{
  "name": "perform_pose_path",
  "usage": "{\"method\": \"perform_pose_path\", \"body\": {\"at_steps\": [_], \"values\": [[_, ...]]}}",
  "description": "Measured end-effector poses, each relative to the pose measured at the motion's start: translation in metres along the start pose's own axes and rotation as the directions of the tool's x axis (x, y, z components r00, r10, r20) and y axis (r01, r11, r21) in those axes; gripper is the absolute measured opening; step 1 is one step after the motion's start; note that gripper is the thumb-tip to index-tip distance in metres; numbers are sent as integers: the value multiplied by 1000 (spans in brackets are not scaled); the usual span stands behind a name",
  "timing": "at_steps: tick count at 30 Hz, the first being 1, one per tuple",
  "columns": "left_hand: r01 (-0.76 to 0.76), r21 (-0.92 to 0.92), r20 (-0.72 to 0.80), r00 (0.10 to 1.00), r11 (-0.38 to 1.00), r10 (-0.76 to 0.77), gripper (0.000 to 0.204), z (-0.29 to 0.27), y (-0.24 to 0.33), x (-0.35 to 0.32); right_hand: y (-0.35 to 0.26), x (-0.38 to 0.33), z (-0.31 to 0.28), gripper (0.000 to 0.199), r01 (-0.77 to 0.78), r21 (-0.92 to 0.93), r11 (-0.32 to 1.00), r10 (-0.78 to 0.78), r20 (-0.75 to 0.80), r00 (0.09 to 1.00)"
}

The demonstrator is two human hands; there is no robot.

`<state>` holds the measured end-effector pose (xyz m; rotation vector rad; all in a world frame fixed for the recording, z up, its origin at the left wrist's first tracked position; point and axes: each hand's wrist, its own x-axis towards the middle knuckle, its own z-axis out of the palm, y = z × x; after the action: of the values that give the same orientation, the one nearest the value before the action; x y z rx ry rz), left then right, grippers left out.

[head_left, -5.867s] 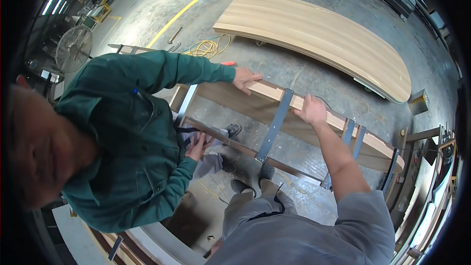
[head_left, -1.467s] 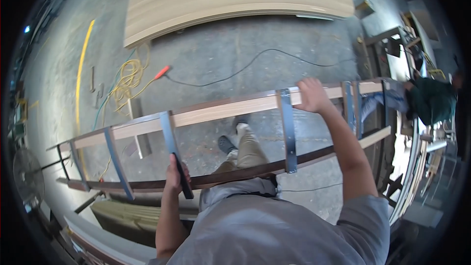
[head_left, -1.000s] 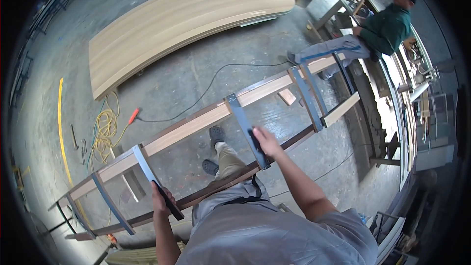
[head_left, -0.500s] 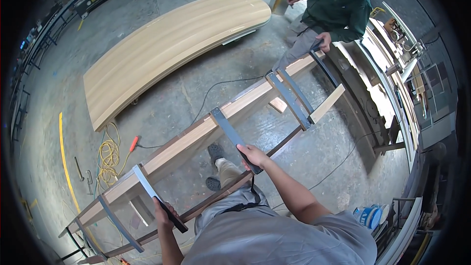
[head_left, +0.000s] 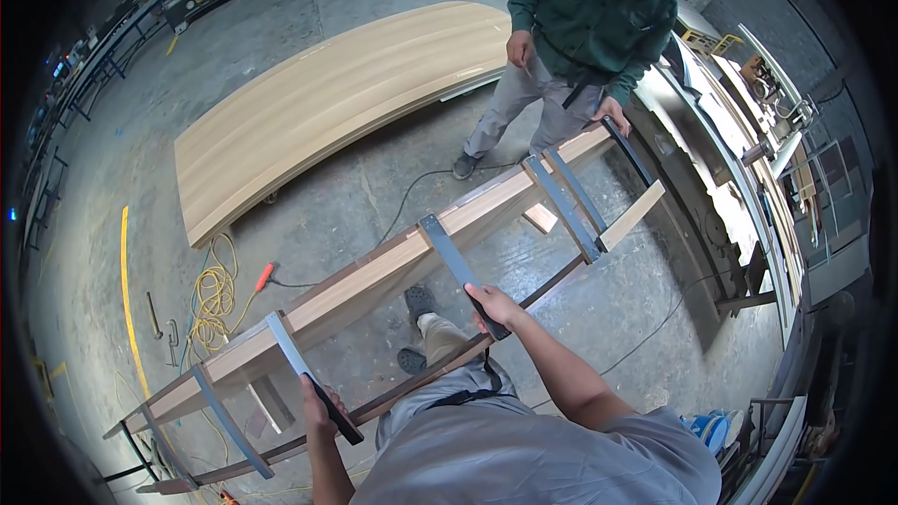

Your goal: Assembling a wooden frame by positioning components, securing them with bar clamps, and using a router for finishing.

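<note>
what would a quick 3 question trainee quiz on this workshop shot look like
1. True or false: the left hand grips a clamp handle.
2. The right hand grips: A) a yellow cord B) a black clamp handle C) a loose wood block
3. Fill in: the co-worker in the green shirt holds the ____ end of the clamped wood assembly.

Key: 1 true; 2 B; 3 far

Grey concrete floor [head_left: 374,196] carrying a curved wooden panel [head_left: 337,103], yellow cord coil [head_left: 217,295], black cable [head_left: 412,192] trailing across, small wood offcut [head_left: 541,217] lying nearby
</note>
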<state>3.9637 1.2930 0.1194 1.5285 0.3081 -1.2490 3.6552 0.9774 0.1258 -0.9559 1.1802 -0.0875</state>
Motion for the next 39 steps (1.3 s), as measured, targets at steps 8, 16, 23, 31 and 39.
{"method": "perform_pose_path", "body": {"at_steps": [8,16,23,31,39], "values": [[16,17,-27,1000,1000,-15,74,3,1,-1,-3,-1,1,50,-19,8,1000,19,1,1000],[8,14,-7,1000,1000,-8,73,1,-1,0,-2,-2,0,53,0,-30,1000,0,-11,1000],[14,31,-12,1000,999,-14,73,3,2,-2,2,1,-2,54,7,-44,999,-8,-12,1000],[12,24,-28,1000,1000,-11,73,6,2,-3,2,0,-1,52,6,-22,1000,-6,-15,1000],[-4,17,-15,1000,1000,4,73,8,-1,-2,-2,-2,-2,54,12,-15,1000,-13,-38,999]]}}
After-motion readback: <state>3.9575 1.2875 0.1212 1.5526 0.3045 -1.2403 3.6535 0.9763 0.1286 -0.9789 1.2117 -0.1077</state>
